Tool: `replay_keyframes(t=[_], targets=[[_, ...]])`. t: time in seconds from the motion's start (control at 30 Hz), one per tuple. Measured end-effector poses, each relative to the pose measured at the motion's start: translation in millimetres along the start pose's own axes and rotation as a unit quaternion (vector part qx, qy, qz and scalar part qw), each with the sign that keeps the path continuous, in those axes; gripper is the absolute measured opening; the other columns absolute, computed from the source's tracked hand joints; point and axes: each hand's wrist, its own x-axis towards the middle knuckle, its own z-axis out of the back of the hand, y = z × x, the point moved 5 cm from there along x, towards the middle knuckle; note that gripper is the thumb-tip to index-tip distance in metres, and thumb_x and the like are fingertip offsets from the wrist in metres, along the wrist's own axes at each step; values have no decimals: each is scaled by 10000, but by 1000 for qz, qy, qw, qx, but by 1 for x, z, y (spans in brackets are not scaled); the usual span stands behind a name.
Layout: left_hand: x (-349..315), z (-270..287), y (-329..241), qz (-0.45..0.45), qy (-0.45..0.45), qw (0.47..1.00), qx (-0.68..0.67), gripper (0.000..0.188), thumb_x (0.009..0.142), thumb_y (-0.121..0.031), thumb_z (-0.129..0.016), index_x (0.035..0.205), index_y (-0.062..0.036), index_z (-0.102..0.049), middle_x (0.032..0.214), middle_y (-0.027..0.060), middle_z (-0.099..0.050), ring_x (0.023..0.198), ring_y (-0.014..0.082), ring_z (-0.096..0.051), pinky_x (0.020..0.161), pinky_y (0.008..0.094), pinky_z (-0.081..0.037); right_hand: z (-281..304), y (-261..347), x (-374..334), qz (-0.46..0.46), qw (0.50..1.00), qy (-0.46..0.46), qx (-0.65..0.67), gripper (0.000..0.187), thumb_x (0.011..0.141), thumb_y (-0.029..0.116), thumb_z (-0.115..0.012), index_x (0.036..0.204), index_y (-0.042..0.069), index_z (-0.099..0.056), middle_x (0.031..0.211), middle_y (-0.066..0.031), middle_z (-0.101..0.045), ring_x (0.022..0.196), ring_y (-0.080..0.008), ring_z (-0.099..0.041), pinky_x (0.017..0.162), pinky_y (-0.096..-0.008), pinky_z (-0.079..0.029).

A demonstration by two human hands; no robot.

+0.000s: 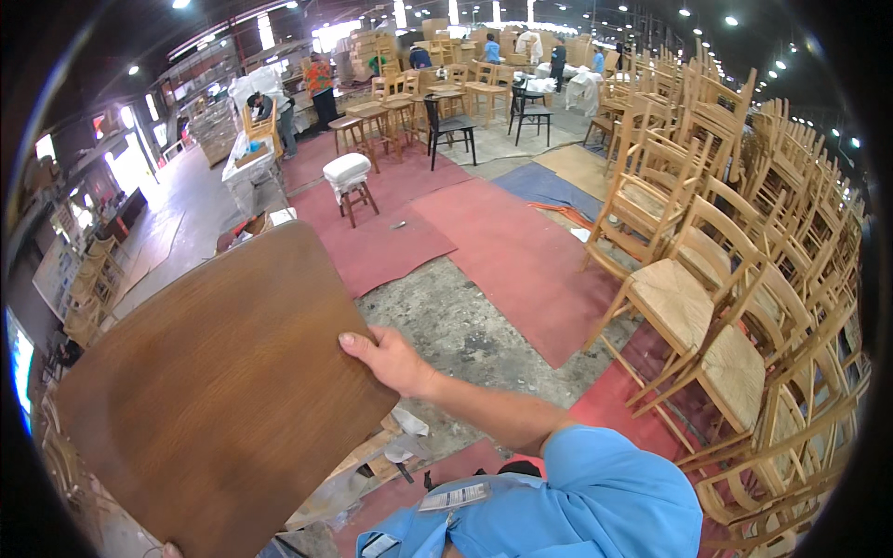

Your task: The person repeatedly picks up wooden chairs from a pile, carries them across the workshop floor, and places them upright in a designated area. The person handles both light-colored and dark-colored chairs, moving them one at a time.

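Note:
A large brown wooden chair seat panel [223, 391] with rounded corners and visible grain is held up, tilted, across the left of the view. My right hand [395, 361] grips its right edge, thumb lying on the top face and the other fingers hidden underneath. Of my left hand [171, 551] only a fingertip shows, at the panel's lower edge by the bottom of the picture; it appears to grip that edge. Below the panel, a worktable [349, 470] with scraps of wrapping on it is partly covered.
Wooden chairs with woven seats [674, 302] line the right, with tall stacks [726, 102] behind. Red mats [521, 260] cover part of the concrete floor. A stool with a white wrapped top [347, 172] stands ahead, near black chairs [451, 126]. Several people work farther back.

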Motion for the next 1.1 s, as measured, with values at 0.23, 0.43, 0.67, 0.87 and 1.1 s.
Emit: replay_keyframes(t=[0.23,0.43,0.67,0.87,1.1], targets=[[-54,-65,97,120,-46,980,-149,599,796,-467,-586,1174,-4,-554,1157,216,-548,1054,339,-508,848,529,-432,59,28,136,61,974,77,-202,465,876,414,-609,1015,-30,-635,867,-83,-674,813,-122,-612,740,-295,-490],[-77,-152,115,144,-248,951,-115,660,915,-525,-450,1302,10,-438,1308,174,-459,1175,241,-470,953,393,-413,120,32,256,62,965,129,-222,545,855,471,-593,987,-56,-633,851,-126,-676,788,-181,-639,717,-334,-499],[-38,-232,96,-63,-184,959,205,590,921,-408,-481,1331,4,-384,1335,147,-428,1166,254,-451,974,386,-389,98,98,411,54,919,216,-326,624,827,522,-574,1029,-66,-630,962,-203,-655,866,-275,-641,757,-370,-495],[-37,-259,175,11,-98,871,481,340,894,-182,-609,1137,39,-520,1074,128,-566,941,212,-527,852,333,-434,19,105,481,51,868,345,-352,654,835,544,-557,1044,-74,-618,1058,-203,-625,938,-292,-616,798,-389,-480],[92,-287,185,133,-192,868,439,261,909,-188,-564,1001,57,-563,761,37,-557,638,86,-452,563,272,-389,-52,65,570,-52,924,378,-15,732,865,672,-389,1172,28,-553,1065,-170,-608,949,-277,-594,851,-435,-442]])
